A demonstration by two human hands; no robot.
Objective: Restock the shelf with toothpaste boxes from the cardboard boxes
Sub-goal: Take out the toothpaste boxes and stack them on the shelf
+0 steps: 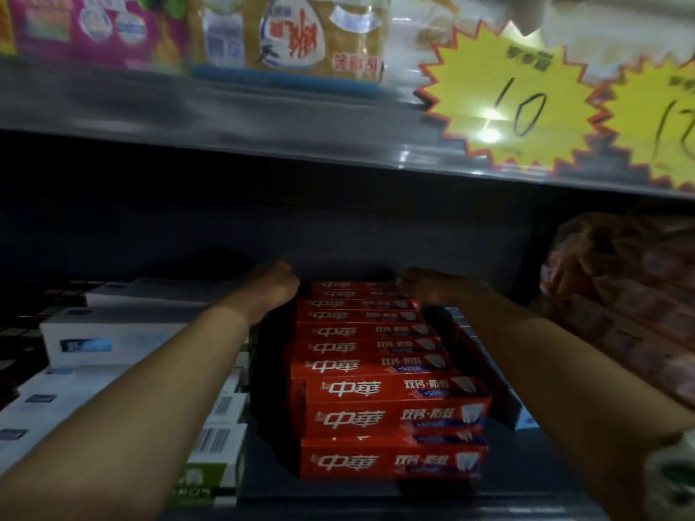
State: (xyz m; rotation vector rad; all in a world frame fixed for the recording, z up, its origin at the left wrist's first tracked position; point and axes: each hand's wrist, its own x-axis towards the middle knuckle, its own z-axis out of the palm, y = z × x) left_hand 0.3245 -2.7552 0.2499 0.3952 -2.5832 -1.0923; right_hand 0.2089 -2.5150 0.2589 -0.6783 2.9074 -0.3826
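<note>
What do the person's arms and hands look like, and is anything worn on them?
Both forearms are bare, with no sleeves in view. The left hand and the right hand wear no gloves. No watch or bracelet shows, though the dim light hides small details such as rings.

Head view only: your camera looks forward and slightly down, close into the dim shelf [413, 494] bay, upper shelf edge [263, 133] overhead, both forearms reaching far inward.
</note>
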